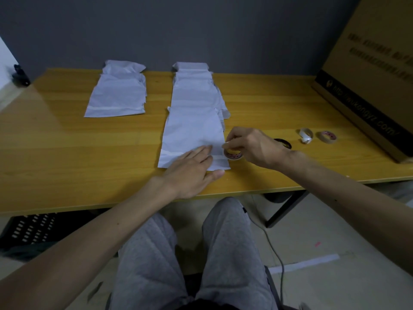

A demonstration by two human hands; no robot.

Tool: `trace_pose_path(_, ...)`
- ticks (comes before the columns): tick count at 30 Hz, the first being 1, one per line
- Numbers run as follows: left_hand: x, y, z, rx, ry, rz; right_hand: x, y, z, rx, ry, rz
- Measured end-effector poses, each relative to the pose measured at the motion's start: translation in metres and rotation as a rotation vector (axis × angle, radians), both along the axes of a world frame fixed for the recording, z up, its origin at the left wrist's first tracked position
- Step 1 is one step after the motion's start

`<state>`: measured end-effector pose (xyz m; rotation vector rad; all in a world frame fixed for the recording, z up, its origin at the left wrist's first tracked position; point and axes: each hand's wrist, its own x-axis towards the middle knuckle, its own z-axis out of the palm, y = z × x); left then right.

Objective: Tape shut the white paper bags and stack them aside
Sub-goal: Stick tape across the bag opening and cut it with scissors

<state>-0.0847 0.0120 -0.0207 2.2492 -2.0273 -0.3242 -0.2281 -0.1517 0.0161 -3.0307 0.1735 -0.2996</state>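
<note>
A white paper bag (192,133) lies flat at the near end of a row of overlapping bags (194,90) in the middle of the wooden table (67,148). A strip of tape runs across its folded near end. My left hand (192,171) presses flat on that end with straight fingers. My right hand (248,145) grips a small tape roll (233,155) at the bag's right edge. A second pile of taped bags (117,95) lies to the far left.
Right of my hand sit a black roll (284,143), a near-empty tape core (305,135) and a brown tape roll (327,137). A large cardboard box (375,86) fills the table's right end. A black crate (29,229) stands under the table at left.
</note>
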Motion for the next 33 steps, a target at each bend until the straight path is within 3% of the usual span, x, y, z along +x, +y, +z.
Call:
trace_pose_path(10, -0.009, 0.001, -0.006, -0.189, 0.074, 0.09, -0.001, 0.009, -0.014, 0.222, -0.23, -0.165)
trace_pose_path(14, -0.013, 0.0, -0.006, -0.221, 0.02, 0.054, -0.005, 0.01, -0.024, 0.255, -0.292, -0.182)
trace_pose_path(19, -0.017, -0.007, -0.009, -0.205, 0.025, 0.058, -0.011, 0.012, -0.03, 0.299, -0.394, -0.215)
trace_pose_path(24, -0.021, -0.01, -0.009, -0.167, 0.125, 0.08, -0.014, 0.015, -0.03, 0.306, -0.376, -0.219)
trace_pose_path(33, -0.019, -0.011, -0.01, -0.058, 0.052, -0.002, -0.015, 0.012, -0.035, 0.325, -0.407, -0.226)
